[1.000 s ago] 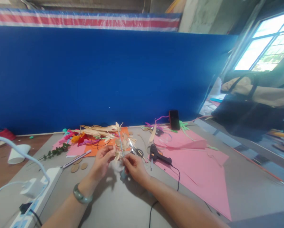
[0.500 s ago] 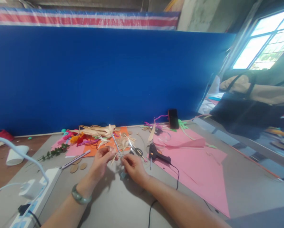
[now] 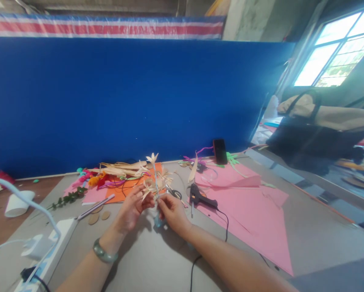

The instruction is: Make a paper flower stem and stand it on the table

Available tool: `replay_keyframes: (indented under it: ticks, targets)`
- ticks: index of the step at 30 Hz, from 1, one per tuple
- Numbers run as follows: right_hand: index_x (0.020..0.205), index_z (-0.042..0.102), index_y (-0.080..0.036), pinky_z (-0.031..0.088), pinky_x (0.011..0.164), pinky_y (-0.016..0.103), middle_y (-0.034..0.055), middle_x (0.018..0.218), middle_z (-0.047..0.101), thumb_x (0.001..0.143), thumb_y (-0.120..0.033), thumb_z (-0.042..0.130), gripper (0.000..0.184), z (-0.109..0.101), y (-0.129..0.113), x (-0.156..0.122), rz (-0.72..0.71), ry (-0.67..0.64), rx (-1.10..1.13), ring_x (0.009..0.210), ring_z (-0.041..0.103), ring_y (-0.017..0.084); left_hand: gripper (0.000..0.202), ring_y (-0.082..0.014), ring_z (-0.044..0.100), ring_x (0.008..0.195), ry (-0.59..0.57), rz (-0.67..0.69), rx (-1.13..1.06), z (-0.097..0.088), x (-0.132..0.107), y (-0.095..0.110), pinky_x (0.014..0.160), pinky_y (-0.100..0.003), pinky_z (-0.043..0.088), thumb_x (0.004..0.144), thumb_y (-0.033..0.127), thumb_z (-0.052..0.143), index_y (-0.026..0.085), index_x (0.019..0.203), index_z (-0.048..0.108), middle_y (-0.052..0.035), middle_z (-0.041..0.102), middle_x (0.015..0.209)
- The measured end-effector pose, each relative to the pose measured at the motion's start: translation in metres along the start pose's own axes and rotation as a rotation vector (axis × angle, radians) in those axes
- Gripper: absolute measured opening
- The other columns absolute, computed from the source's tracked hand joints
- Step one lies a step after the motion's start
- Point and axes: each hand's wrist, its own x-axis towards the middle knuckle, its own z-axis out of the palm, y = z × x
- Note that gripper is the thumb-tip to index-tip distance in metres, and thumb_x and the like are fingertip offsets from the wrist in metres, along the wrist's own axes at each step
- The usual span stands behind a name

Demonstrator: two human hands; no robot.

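My right hand [image 3: 172, 211] pinches the lower part of a thin pale stem [image 3: 156, 180] between thumb and fingertips. At the top of the stem is a straw-coloured flower [image 3: 152, 158] with pointed petals. Lower on the left side sits a second straw-coloured flower [image 3: 147, 190], and the curled fingers of my left hand [image 3: 132, 209] are around it. Part of its base is hidden by the fingers. A small light-blue translucent object [image 3: 159, 221] is below my fingertips; its kind is unclear. Black-handled scissors [image 3: 176, 194] lie just beyond my right hand.
A black glue gun [image 3: 202, 198] with a cord rests on pink paper [image 3: 255, 227] at right. Behind are dried husk strips [image 3: 123, 168], orange paper [image 3: 116, 195] and a phone [image 3: 220, 151]. A power strip [image 3: 52, 247] and white cup [image 3: 19, 203] stand left.
The stem has turned from leaning left to nearly upright, with its top flower now clearly visible. My left fingers have loosened from a tight pinch and spread around the lower flower.
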Motion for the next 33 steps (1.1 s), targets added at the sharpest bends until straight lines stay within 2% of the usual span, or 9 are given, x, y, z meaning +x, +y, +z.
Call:
replay_keyframes:
  ticks: [3, 6, 12, 17, 20, 23, 26, 30, 33]
  targets:
    - [0.071, 0.052, -0.019, 0.040, 0.041, 0.021, -0.0051, 0.052, 0.051, 0.083, -0.044, 0.056, 0.027, 0.000, -0.002, -0.001, -0.007, -0.002, -0.019, 0.039, 0.049, 0.009, 0.039, -0.0196, 0.067, 0.075, -0.013, -0.042, -0.066, 0.001, -0.001, -0.002, 0.071, -0.033, 0.053, 0.071, 0.039, 0.071, 0.019, 0.103, 0.063, -0.0069, 0.071, 0.086]
    - [0.071, 0.054, -0.019, 0.040, 0.042, 0.021, -0.0055, 0.048, 0.050, 0.084, -0.042, 0.055, 0.026, 0.000, -0.005, -0.002, -0.018, -0.001, -0.049, 0.039, 0.048, 0.010, 0.037, -0.0159, 0.066, 0.070, 0.001, -0.064, -0.042, 0.004, -0.002, -0.003, 0.070, -0.029, 0.053, 0.071, 0.030, 0.074, 0.018, 0.104, 0.063, -0.0053, 0.071, 0.083]
    - [0.069, 0.055, -0.019, 0.039, 0.044, 0.022, -0.0053, 0.045, 0.050, 0.085, -0.041, 0.054, 0.027, 0.000, -0.006, -0.004, -0.049, -0.013, -0.110, 0.040, 0.048, 0.010, 0.037, -0.0108, 0.061, 0.060, 0.003, -0.001, 0.044, 0.007, -0.001, -0.006, 0.065, -0.024, 0.050, 0.067, 0.022, 0.079, 0.017, 0.101, 0.066, -0.0011, 0.067, 0.070]
    - [0.067, 0.054, -0.019, 0.039, 0.044, 0.021, -0.0055, 0.045, 0.049, 0.084, -0.041, 0.055, 0.028, 0.001, -0.006, -0.005, -0.039, -0.011, -0.091, 0.039, 0.048, 0.010, 0.038, -0.0113, 0.060, 0.060, 0.101, 0.069, 0.111, 0.008, 0.000, -0.007, 0.063, -0.024, 0.050, 0.062, 0.023, 0.081, 0.015, 0.097, 0.067, 0.0002, 0.066, 0.065]
    - [0.068, 0.054, -0.019, 0.040, 0.044, 0.021, -0.0054, 0.046, 0.050, 0.084, -0.042, 0.056, 0.027, 0.001, -0.005, -0.004, -0.029, -0.003, -0.063, 0.039, 0.049, 0.010, 0.046, -0.0124, 0.063, 0.062, 0.120, 0.073, 0.105, 0.008, 0.001, -0.007, 0.065, -0.025, 0.051, 0.061, 0.029, 0.082, 0.016, 0.103, 0.065, -0.0013, 0.069, 0.072]
    - [0.070, 0.055, -0.019, 0.042, 0.045, 0.022, -0.0046, 0.047, 0.052, 0.084, -0.041, 0.056, 0.027, -0.001, -0.002, -0.001, -0.021, 0.009, -0.030, 0.040, 0.051, 0.010, 0.051, -0.0167, 0.066, 0.069, 0.155, 0.078, 0.024, 0.003, 0.005, -0.009, 0.067, -0.030, 0.053, 0.066, 0.046, 0.075, 0.017, 0.106, 0.061, -0.0056, 0.070, 0.084]
    - [0.070, 0.055, -0.019, 0.043, 0.046, 0.022, -0.0036, 0.049, 0.054, 0.083, -0.041, 0.056, 0.026, -0.003, 0.003, 0.003, -0.021, 0.037, -0.030, 0.041, 0.052, 0.011, 0.046, -0.0158, 0.064, 0.069, 0.308, 0.098, 0.016, -0.006, 0.013, -0.011, 0.062, -0.027, 0.052, 0.072, 0.053, 0.066, 0.016, 0.099, 0.061, -0.0051, 0.067, 0.083]
    - [0.068, 0.055, -0.019, 0.042, 0.046, 0.022, -0.0037, 0.049, 0.054, 0.083, -0.039, 0.057, 0.024, -0.008, 0.005, 0.006, -0.037, 0.075, -0.091, 0.042, 0.052, 0.011, 0.031, -0.0101, 0.057, 0.063, 0.555, 0.322, 0.206, -0.013, 0.016, -0.011, 0.057, -0.020, 0.044, 0.072, 0.041, 0.070, 0.017, 0.089, 0.061, 0.0016, 0.060, 0.073]
    - [0.064, 0.054, -0.019, 0.040, 0.046, 0.021, -0.0043, 0.046, 0.052, 0.081, -0.034, 0.057, 0.023, -0.009, 0.004, 0.007, -0.058, 0.084, -0.145, 0.042, 0.049, 0.010, 0.025, -0.0093, 0.053, 0.063, 0.524, 0.519, 0.382, -0.007, 0.009, -0.010, 0.059, -0.019, 0.041, 0.070, 0.032, 0.075, 0.019, 0.086, 0.061, 0.0038, 0.058, 0.072]
